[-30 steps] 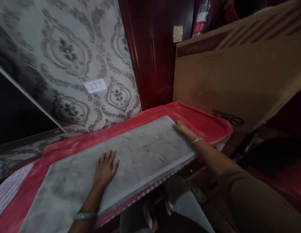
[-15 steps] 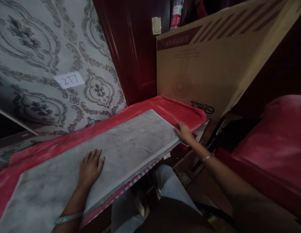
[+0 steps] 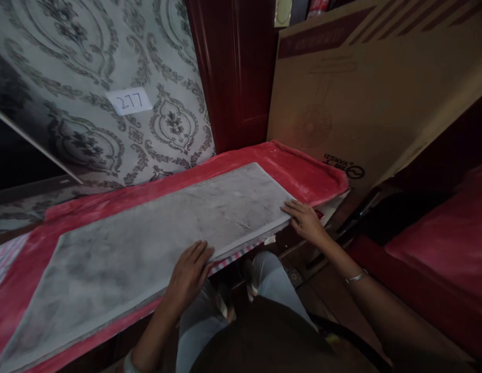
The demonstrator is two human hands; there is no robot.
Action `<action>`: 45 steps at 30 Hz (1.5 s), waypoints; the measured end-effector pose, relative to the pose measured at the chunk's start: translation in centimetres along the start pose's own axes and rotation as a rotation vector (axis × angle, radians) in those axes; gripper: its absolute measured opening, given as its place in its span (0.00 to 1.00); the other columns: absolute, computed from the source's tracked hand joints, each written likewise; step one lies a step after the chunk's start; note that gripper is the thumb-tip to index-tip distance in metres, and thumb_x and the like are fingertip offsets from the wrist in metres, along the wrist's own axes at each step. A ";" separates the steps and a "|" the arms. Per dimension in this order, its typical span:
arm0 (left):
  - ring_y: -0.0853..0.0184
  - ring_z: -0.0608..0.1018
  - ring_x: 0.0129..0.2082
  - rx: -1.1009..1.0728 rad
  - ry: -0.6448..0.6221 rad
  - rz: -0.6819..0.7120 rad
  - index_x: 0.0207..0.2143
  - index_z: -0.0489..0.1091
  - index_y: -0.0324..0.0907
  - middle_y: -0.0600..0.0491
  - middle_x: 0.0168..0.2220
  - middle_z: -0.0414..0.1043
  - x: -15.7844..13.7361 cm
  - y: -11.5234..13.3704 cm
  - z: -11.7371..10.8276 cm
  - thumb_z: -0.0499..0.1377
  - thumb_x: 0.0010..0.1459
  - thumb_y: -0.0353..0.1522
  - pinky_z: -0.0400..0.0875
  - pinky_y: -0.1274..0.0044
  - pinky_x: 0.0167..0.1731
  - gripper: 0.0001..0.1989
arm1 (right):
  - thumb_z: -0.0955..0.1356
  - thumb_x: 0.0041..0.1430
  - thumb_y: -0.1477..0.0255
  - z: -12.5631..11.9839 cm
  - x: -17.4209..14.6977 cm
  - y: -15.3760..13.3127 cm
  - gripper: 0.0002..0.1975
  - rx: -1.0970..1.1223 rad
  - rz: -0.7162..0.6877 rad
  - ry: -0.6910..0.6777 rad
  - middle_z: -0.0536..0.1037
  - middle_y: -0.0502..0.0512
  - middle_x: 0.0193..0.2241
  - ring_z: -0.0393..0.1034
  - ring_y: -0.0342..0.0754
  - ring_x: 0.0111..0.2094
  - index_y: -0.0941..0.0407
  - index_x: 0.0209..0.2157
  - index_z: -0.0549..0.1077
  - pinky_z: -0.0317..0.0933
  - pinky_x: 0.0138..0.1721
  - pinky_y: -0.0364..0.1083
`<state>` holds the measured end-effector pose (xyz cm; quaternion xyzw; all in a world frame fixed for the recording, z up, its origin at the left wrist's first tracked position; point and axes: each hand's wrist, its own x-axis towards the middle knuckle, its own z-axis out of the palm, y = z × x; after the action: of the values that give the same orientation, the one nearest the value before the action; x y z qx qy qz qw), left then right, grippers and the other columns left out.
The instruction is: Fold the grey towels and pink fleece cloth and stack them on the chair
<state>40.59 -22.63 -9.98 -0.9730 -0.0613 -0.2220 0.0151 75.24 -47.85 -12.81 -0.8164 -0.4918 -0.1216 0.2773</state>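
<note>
A long grey folded cloth (image 3: 147,223) lies flat over a red plush cover (image 3: 303,173), with layers showing along its near edge. My left hand (image 3: 189,272) rests on that near edge around the middle, fingers fairly straight and lying on the fabric. At the right near corner, my right hand (image 3: 303,220) lies with its fingers stretched over the top of the cloth. Its thumb sits by the edge and is partly hidden. Neither hand visibly grips the fabric.
A large cardboard box (image 3: 342,98) stands at the back right beside a dark red door panel (image 3: 237,67). A paper marked 277 (image 3: 130,101) is on the patterned wall (image 3: 174,122). Red plush fabric (image 3: 443,248) lies at the right. My legs (image 3: 278,285) are below the near edge.
My left hand has moved right from the top of the grey cloth to its near edge. My right hand's fingers have straightened at the corner. The view has shifted slightly.
</note>
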 end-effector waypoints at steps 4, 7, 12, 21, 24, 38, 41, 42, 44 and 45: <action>0.57 0.77 0.49 0.040 0.090 0.027 0.47 0.75 0.42 0.43 0.47 0.77 0.2 0.1 0.1 0.50 0.68 0.31 0.73 0.65 0.47 0.15 | 0.61 0.64 0.75 0.3 0.1 0.5 0.22 0.063 0.017 0.011 0.74 0.56 0.58 0.60 0.55 0.64 0.51 0.55 0.76 0.57 0.63 0.62; 0.60 0.77 0.40 0.058 0.114 0.101 0.44 0.75 0.41 0.45 0.38 0.76 0.4 0.1 -0.1 0.51 0.66 0.26 0.72 0.70 0.38 0.13 | 0.60 0.66 0.74 0.7 -0.2 0.8 0.21 0.111 0.009 0.056 0.74 0.56 0.58 0.59 0.54 0.65 0.50 0.54 0.76 0.58 0.63 0.61; 0.62 0.74 0.38 0.063 0.221 0.164 0.43 0.74 0.41 0.47 0.37 0.75 0.4 0.6 -0.4 0.52 0.66 0.25 0.69 0.71 0.38 0.11 | 0.58 0.69 0.71 1.5 -1.0 1.3 0.21 0.186 -0.046 0.173 0.74 0.58 0.58 0.57 0.53 0.66 0.51 0.55 0.76 0.59 0.63 0.61; 0.63 0.73 0.37 -0.189 0.059 -0.071 0.36 0.71 0.42 0.49 0.35 0.71 1.5 1.3 -1.2 0.52 0.67 0.33 0.71 0.71 0.38 0.09 | 0.59 0.68 0.72 2.1 -1.3 1.6 0.20 0.161 -0.015 0.219 0.75 0.57 0.57 0.60 0.53 0.64 0.51 0.53 0.77 0.57 0.64 0.60; 0.61 0.75 0.41 -0.188 0.027 -0.087 0.40 0.71 0.43 0.48 0.40 0.71 1.7 0.7 -0.9 0.57 0.63 0.34 0.73 0.70 0.40 0.06 | 0.59 0.66 0.74 2.1 -1.1 1.9 0.21 0.146 0.015 0.244 0.75 0.57 0.56 0.64 0.52 0.62 0.51 0.52 0.77 0.58 0.64 0.59; 0.61 0.78 0.40 0.193 0.205 0.196 0.45 0.71 0.41 0.46 0.39 0.76 1.2 -0.1 0.4 0.49 0.65 0.25 0.75 0.69 0.42 0.13 | 0.58 0.64 0.77 2.6 -0.7 2.5 0.22 0.154 0.017 0.329 0.75 0.58 0.56 0.69 0.50 0.58 0.52 0.48 0.80 0.64 0.60 0.56; 0.61 0.78 0.41 0.198 0.211 0.207 0.46 0.72 0.41 0.46 0.40 0.76 0.9 0.3 0.9 0.49 0.65 0.24 0.74 0.69 0.43 0.14 | 0.57 0.62 0.79 2.8 -1.0 2.6 0.24 0.150 0.022 0.343 0.74 0.57 0.57 0.68 0.50 0.59 0.51 0.49 0.79 0.63 0.61 0.56; 0.60 0.77 0.42 0.195 0.208 0.208 0.46 0.72 0.41 0.46 0.40 0.76 0.7 0.5 1.0 0.49 0.65 0.24 0.74 0.68 0.43 0.14 | 0.57 0.62 0.79 2.8 -1.1 2.6 0.24 0.151 0.021 0.345 0.74 0.57 0.58 0.67 0.50 0.60 0.51 0.49 0.79 0.62 0.61 0.57; 0.60 0.77 0.42 0.177 0.176 0.191 0.46 0.72 0.40 0.45 0.42 0.76 0.6 1.0 0.8 0.50 0.65 0.24 0.74 0.68 0.43 0.13 | 0.58 0.61 0.79 2.9 -1.5 2.7 0.24 0.165 0.019 0.344 0.73 0.57 0.58 0.66 0.53 0.60 0.51 0.50 0.79 0.61 0.62 0.60; 0.59 0.76 0.42 0.161 0.148 0.177 0.47 0.72 0.40 0.45 0.42 0.76 0.5 1.3 0.7 0.50 0.65 0.24 0.74 0.68 0.43 0.13 | 0.58 0.61 0.79 2.9 -1.6 2.8 0.24 0.171 0.021 0.343 0.73 0.57 0.58 0.66 0.54 0.61 0.51 0.50 0.78 0.60 0.62 0.61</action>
<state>41.53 -23.80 -10.38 -0.9512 0.0087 -0.2855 0.1171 76.67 -48.41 -16.88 -0.7624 -0.4373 -0.2136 0.4266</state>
